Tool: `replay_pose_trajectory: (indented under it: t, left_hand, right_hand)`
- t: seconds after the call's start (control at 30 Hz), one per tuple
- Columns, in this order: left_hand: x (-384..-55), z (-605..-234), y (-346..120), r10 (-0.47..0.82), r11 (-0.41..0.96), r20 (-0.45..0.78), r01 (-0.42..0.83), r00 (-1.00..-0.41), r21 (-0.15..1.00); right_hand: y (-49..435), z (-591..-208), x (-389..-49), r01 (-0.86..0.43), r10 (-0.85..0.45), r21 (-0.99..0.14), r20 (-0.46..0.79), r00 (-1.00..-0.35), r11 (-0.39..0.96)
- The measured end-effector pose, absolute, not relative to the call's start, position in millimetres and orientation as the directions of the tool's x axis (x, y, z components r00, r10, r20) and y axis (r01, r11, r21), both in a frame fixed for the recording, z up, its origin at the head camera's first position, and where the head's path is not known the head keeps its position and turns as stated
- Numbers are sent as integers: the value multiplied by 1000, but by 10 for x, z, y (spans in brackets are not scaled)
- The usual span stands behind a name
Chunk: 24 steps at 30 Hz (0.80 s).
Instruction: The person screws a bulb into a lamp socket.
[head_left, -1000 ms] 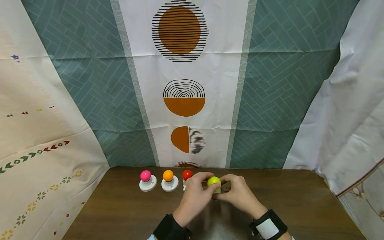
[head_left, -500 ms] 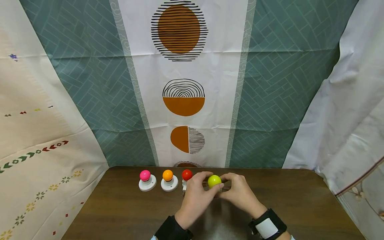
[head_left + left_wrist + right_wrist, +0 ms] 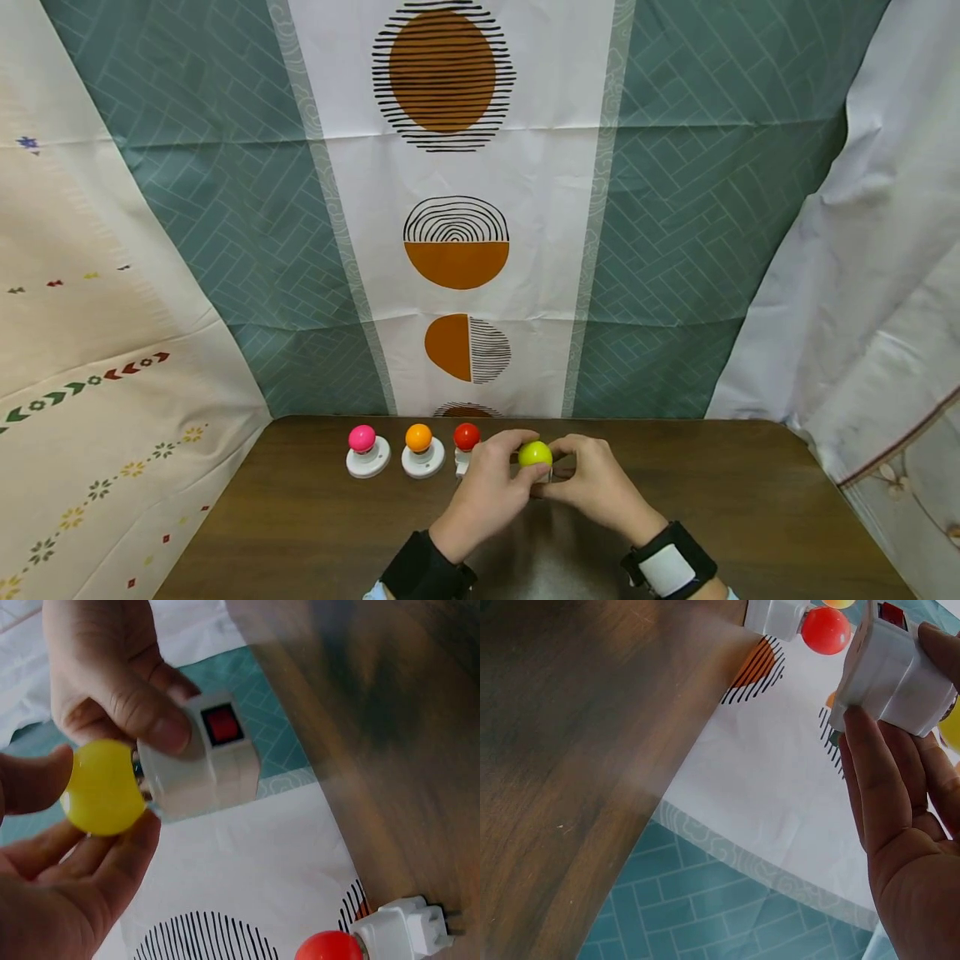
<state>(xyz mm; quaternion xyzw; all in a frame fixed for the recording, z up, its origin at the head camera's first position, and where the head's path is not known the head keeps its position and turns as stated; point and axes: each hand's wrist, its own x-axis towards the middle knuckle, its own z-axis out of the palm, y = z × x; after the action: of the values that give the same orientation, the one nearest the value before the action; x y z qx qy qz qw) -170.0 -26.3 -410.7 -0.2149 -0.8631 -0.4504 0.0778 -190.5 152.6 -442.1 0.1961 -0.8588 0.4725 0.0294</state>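
Note:
My left hand (image 3: 489, 492) pinches a yellow-green light bulb (image 3: 103, 787) between thumb and fingers. A white bulb holder (image 3: 199, 769) with a red rocker switch (image 3: 222, 724) is gripped by my right hand (image 3: 598, 485), its thumb lying along the side. The bulb's metal base sits at the mouth of the holder, with a bit of metal showing between them in the left wrist view. Both are held up over the table, and the head view shows mostly the bulb's round top. The right wrist view shows the holder (image 3: 889, 679) resting against the right fingers.
Left of my hands on the brown wooden table (image 3: 300, 533) stand a red bulb (image 3: 467, 437) in a white plug-in holder, an orange bulb (image 3: 418, 437) and a pink bulb (image 3: 362, 439) on round white bases. A patterned cloth (image 3: 465, 175) hangs behind the table.
My left hand has turned slightly about the bulb, its thumb shifting across and back. The right hand keeps the holder in nearly the same place.

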Motion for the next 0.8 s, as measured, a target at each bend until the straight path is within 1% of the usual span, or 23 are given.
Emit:
replay_pose_trajectory:
  t: [0.13, 0.33, 0.4, 0.57, 0.7, 0.8]
  left_hand:
    - [-1702, -4074, -281, 311, 486, 313, 433, -897, 759]
    - [-1682, -4067, -248, 194, 466, 319, 373, -928, 802]
    - [-1689, -4080, -234, 173, 459, 317, 361, -932, 812]
    - [-1703, -4124, -216, 157, 448, 307, 345, -939, 825]
    - [-1706, -4131, -226, 155, 452, 297, 335, -942, 827]
    - [-1716, -4135, -243, 184, 458, 284, 338, -941, 823]
  right_hand:
    - [1535, -4413, -1907, -356, -302, -808, 232, -925, 469]
    - [1543, -4398, -1921, -352, -262, -797, 250, -932, 491]
    - [1540, -4393, -1924, -350, -248, -790, 256, -934, 504]
    - [1525, -4387, -1913, -334, -227, -787, 251, -941, 518]
    - [1520, -4397, -1906, -344, -252, -789, 246, -936, 509]
    - [1521, -4407, -1908, -352, -276, -795, 240, -931, 495]
